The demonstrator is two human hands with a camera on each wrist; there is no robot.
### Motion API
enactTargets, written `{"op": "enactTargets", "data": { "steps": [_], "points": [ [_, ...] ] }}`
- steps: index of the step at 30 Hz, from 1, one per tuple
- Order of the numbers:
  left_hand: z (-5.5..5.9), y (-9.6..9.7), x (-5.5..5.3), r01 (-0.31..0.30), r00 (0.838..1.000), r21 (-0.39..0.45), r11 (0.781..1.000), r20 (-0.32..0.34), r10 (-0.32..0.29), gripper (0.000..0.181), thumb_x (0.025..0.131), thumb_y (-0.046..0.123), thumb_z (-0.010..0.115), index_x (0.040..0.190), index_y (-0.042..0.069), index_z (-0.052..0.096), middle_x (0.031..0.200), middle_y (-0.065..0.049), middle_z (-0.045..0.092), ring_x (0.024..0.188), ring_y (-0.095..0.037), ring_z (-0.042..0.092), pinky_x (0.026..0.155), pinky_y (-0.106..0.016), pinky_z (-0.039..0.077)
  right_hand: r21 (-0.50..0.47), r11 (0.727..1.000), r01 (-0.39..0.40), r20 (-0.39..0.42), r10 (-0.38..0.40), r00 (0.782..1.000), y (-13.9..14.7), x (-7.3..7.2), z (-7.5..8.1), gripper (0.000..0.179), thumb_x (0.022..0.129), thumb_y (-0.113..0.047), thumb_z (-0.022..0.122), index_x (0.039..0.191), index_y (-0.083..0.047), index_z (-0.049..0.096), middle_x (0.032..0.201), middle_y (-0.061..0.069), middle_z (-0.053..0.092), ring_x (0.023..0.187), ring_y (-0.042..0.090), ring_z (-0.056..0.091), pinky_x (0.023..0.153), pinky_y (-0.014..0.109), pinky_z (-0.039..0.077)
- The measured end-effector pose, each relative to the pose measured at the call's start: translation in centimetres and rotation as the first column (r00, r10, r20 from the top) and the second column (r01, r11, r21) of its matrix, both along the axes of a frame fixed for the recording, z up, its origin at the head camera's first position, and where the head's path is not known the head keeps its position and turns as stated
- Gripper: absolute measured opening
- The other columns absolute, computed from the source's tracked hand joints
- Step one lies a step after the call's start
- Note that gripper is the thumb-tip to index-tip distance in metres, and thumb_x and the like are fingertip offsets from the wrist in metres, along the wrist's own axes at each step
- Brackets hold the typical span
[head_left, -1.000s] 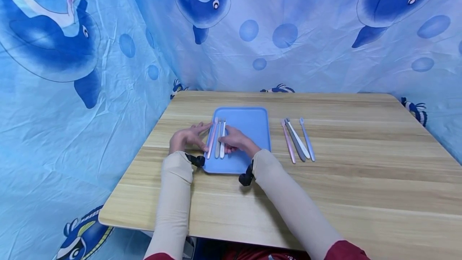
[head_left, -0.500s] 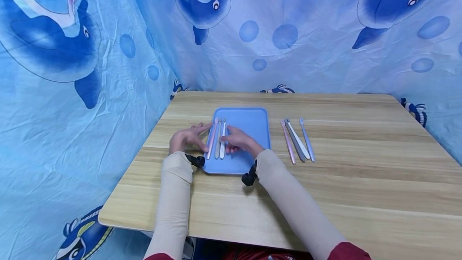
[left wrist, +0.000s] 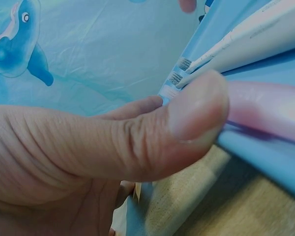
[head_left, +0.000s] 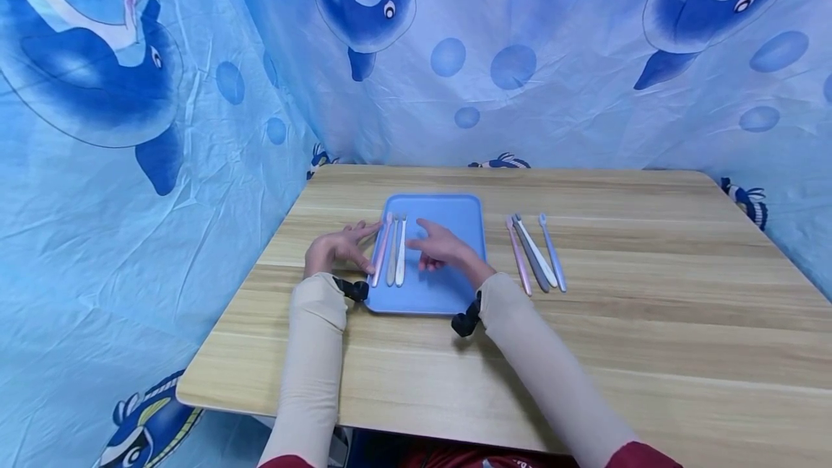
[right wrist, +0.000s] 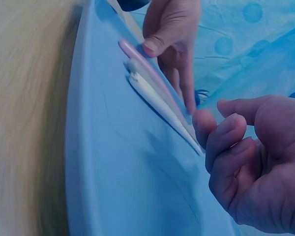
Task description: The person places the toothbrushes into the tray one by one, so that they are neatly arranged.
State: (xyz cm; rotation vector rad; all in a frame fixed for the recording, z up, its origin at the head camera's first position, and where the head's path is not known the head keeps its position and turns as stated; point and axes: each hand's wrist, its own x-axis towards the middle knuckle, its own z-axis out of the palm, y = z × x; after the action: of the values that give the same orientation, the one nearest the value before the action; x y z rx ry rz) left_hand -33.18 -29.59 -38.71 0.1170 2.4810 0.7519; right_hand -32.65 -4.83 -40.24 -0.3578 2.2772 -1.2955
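on the left part of the tray (head_left: 409, 301), which is blue with a raised rim and rounded corners, you have three slim brushes side by side, their heads toward the tray's far edge. the pink brush (head_left: 382, 250) lies just inside the tray's left rim, its handle smooth and shiny. next to it, further in from that rim, is the grey brush (head_left: 392, 262), then the white brush (head_left: 401, 255), the one nearest the tray's middle. their handles are widest near the tail and thin toward the neck; two of the heads show short grey bristles.

your left hand (head_left: 339, 245) sits over the tray's left rim, thumb and fingers spread apart. the thumb tip touches the tail of the pink brush, and the forefinger reaches along the rim toward the head; nothing is clamped between them.

your right hand (head_left: 445, 245) is above the tray's middle, just right of the white brush and apart from it. its forefinger points toward the tray's far edge, the other fingers curl loosely, and the grip is empty.

right of the tray, on the table (head_left: 663, 287), lie a second pink brush (head_left: 518, 255), a dark grey brush (head_left: 533, 261), a second white brush (head_left: 541, 257) and a blue brush (head_left: 553, 251).
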Motion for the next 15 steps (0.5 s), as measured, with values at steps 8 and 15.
{"op": "enactTargets", "data": {
  "steps": [8, 15],
  "points": [
    [-0.1, 0.0, -0.1, 0.007, 1.000, -0.019, 1.000, -0.002, -0.007, 0.124, 0.069, 0.035, 0.091, 0.161, 0.038, 0.009, 0.170, -0.008, -0.014, 0.155, -0.038, -0.021, 0.121, -0.069, -0.011, -0.029, 0.999, 0.019, -0.053, -0.020, 0.998, 2.9, 0.5, 0.6, 0.075, 0.102, -0.038, 0.054, 0.162, -0.020, 0.013, 0.060, 0.002, 0.064, 0.045, 0.011, 0.053, 0.044, 0.024, 0.039],
    [-0.2, 0.2, -0.1, -0.013, 1.000, 0.008, 1.000, 0.007, 0.013, 0.124, 0.067, 0.034, 0.092, 0.160, 0.039, 0.010, 0.171, -0.006, -0.014, 0.156, -0.037, -0.022, 0.121, -0.069, -0.011, -0.058, 0.998, 0.024, -0.064, -0.027, 0.998, 4.8, 1.1, 1.2, 0.075, 0.104, -0.037, 0.052, 0.163, -0.019, 0.010, 0.060, 0.001, 0.063, 0.045, 0.012, 0.053, 0.046, 0.024, 0.038]
  ]
}}
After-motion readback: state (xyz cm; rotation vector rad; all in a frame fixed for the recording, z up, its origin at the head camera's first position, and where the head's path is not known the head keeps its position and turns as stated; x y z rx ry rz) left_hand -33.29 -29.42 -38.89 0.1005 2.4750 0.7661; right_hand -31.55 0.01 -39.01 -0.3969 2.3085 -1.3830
